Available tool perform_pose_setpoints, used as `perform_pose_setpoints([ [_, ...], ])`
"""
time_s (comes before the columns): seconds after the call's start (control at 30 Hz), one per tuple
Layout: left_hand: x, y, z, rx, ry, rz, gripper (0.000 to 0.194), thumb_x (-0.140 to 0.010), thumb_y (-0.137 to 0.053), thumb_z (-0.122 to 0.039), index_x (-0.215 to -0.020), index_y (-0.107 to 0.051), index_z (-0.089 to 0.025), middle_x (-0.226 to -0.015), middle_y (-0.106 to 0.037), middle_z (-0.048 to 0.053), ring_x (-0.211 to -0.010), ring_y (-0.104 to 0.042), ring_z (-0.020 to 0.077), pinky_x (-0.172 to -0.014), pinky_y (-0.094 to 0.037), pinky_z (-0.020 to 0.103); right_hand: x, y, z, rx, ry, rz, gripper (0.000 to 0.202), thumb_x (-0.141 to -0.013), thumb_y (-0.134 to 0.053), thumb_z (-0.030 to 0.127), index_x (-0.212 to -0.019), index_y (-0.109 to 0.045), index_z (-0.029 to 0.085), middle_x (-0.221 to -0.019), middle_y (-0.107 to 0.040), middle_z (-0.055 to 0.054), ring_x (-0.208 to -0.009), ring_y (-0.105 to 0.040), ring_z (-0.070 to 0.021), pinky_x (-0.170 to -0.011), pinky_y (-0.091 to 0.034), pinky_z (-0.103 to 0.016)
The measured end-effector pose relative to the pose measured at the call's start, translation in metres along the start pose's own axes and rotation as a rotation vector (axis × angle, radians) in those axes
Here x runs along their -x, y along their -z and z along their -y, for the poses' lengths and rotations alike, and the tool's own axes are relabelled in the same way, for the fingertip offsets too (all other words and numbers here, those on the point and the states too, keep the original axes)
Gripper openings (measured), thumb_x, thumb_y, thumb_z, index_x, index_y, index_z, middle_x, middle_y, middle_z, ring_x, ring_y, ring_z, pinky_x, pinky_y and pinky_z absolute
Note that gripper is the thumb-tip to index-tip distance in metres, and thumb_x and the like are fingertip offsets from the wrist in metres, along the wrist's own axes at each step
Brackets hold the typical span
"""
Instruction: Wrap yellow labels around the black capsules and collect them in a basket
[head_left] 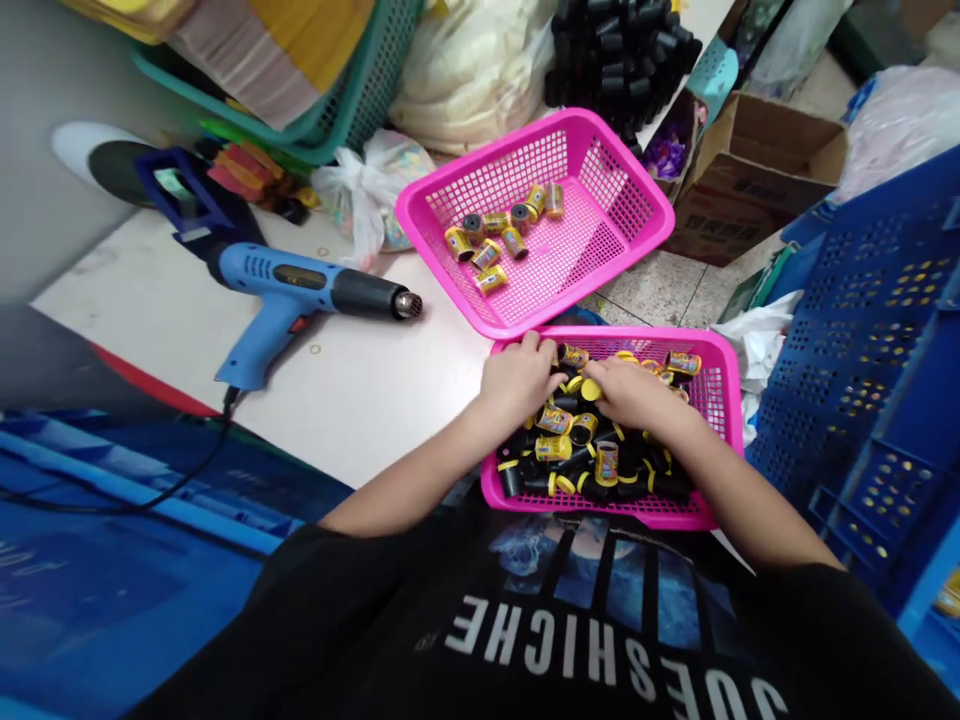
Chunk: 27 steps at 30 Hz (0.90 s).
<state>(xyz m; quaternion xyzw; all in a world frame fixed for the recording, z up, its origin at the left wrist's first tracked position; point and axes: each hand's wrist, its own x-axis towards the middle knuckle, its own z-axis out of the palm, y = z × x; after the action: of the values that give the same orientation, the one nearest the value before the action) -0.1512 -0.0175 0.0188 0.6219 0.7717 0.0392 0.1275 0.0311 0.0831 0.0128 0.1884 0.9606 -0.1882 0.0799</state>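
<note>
In the head view, a pink basket [724, 400] rests in front of my body, filled with small black canisters with yellow caps, some wrapped in yellow printed labels. My right hand [630, 392] is inside it, fingers closed at a yellow-capped canister [591, 389]. At the basket's far left corner, my left hand [519, 380] is closed, its fingers curled down among the canisters; what it grips is mostly hidden. Just beyond stands a second pink basket [480, 325], tilted in view, with several labelled canisters [491, 280] lying in it.
A blue heat gun [292, 280] lies on the white table [390, 390], its cord hanging off the front. Green baskets [375, 90], a knotted plastic bag [367, 190] and a pile of black canisters [619, 60] stand behind. Blue crates [870, 390] and a cardboard box [750, 180] are right.
</note>
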Motion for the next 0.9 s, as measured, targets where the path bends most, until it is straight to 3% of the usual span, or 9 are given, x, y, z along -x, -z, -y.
perform_pose_setpoints([
  [0.13, 0.007, -0.003, -0.006, 0.067, -0.008, 0.044, 0.033, -0.095, -0.057, -0.035, -0.121, -0.066, -0.015, -0.119, -0.069, 0.018, -0.096, -0.071, 0.0314, -0.071, -0.05, 0.036, -0.027, 0.055, -0.001, -0.14, -0.034, -0.246, 0.035, -0.086, -0.068, 0.03, -0.119, -0.062, 0.019, -0.109, -0.073, -0.012, -0.095, -0.068, -0.0294, -0.079, -0.055, -0.044],
  [0.27, 0.017, 0.026, 0.002, 0.352, -0.032, -0.103, 0.029, -0.096, -0.055, -0.033, -0.119, -0.068, -0.019, -0.114, -0.075, 0.012, -0.098, -0.07, 0.0265, -0.081, -0.053, 0.037, -0.058, 0.098, -0.003, -0.104, -0.111, -0.598, 0.033, -0.094, -0.062, 0.032, -0.125, -0.062, 0.018, -0.118, -0.07, -0.016, -0.11, -0.064, -0.0342, -0.094, -0.05, -0.052],
  [0.33, 0.017, 0.043, 0.012, 0.48, -0.043, -0.26, 0.028, -0.094, -0.058, -0.03, -0.119, -0.068, -0.021, -0.114, -0.075, 0.008, -0.098, -0.07, 0.0231, -0.087, -0.053, 0.035, -0.062, 0.09, 0.0, -0.068, -0.185, -0.48, 0.019, -0.097, -0.057, 0.03, -0.107, -0.069, 0.02, -0.095, -0.073, -0.012, -0.092, -0.068, -0.0304, -0.084, -0.051, -0.048],
  [0.4, 0.011, 0.058, 0.025, 0.504, -0.021, -0.44, 0.03, -0.094, -0.057, -0.027, -0.123, -0.067, -0.021, -0.12, -0.073, 0.008, -0.105, -0.068, 0.0231, -0.094, -0.052, 0.036, -0.057, 0.066, 0.007, 0.005, -0.23, -0.236, 0.016, -0.097, -0.057, 0.028, -0.095, -0.07, 0.021, -0.081, -0.072, -0.009, -0.077, -0.067, -0.0268, -0.073, -0.049, -0.042],
  [0.5, 0.0, 0.068, 0.043, 0.397, 0.01, -0.543, 0.036, -0.094, -0.06, -0.029, -0.128, -0.064, -0.02, -0.131, -0.067, 0.012, -0.122, -0.06, 0.028, -0.104, -0.048, 0.042, -0.044, 0.019, 0.018, 0.14, -0.199, -0.055, 0.017, -0.093, -0.062, 0.024, -0.107, -0.069, 0.017, -0.098, -0.076, -0.013, -0.088, -0.069, -0.0289, -0.07, -0.046, -0.039],
  [0.57, 0.002, 0.065, 0.048, 0.321, -0.053, -0.366, 0.03, -0.095, -0.06, -0.033, -0.12, -0.067, -0.019, -0.121, -0.069, 0.011, -0.117, -0.062, 0.0283, -0.102, -0.049, 0.043, -0.038, -0.006, 0.023, 0.199, -0.192, -0.106, 0.029, -0.094, -0.064, 0.026, -0.121, -0.064, 0.014, -0.111, -0.074, -0.016, -0.103, -0.067, -0.0312, -0.077, -0.046, -0.04],
  [0.7, 0.021, 0.038, 0.047, 0.177, -0.239, 0.201, 0.028, -0.091, -0.065, -0.031, -0.115, -0.071, -0.018, -0.107, -0.07, 0.01, -0.102, -0.067, 0.0274, -0.087, -0.055, 0.038, -0.039, -0.029, 0.023, 0.231, -0.26, -0.177, 0.032, -0.097, -0.062, 0.035, -0.121, -0.061, 0.013, -0.114, -0.071, -0.018, -0.11, -0.062, -0.032, -0.083, -0.043, -0.04],
  [0.77, 0.027, 0.019, 0.049, 0.127, -0.255, 0.263, 0.038, -0.088, -0.067, -0.026, -0.125, -0.068, -0.017, -0.112, -0.068, 0.013, -0.109, -0.065, 0.0298, -0.09, -0.055, 0.039, -0.043, -0.032, 0.023, 0.241, -0.297, -0.173, 0.032, -0.097, -0.061, 0.038, -0.116, -0.061, 0.013, -0.114, -0.071, -0.019, -0.109, -0.06, -0.0328, -0.082, -0.041, -0.04],
  [0.9, 0.03, -0.007, 0.059, 0.204, -0.286, 0.17, 0.041, -0.093, -0.056, -0.018, -0.133, -0.064, -0.018, -0.12, -0.067, 0.012, -0.115, -0.062, 0.0273, -0.1, -0.052, 0.04, -0.047, -0.036, 0.025, 0.258, -0.295, -0.143, 0.029, -0.099, -0.056, 0.036, -0.116, -0.06, 0.013, -0.107, -0.072, -0.018, -0.104, -0.061, -0.0318, -0.078, -0.039, -0.038],
])
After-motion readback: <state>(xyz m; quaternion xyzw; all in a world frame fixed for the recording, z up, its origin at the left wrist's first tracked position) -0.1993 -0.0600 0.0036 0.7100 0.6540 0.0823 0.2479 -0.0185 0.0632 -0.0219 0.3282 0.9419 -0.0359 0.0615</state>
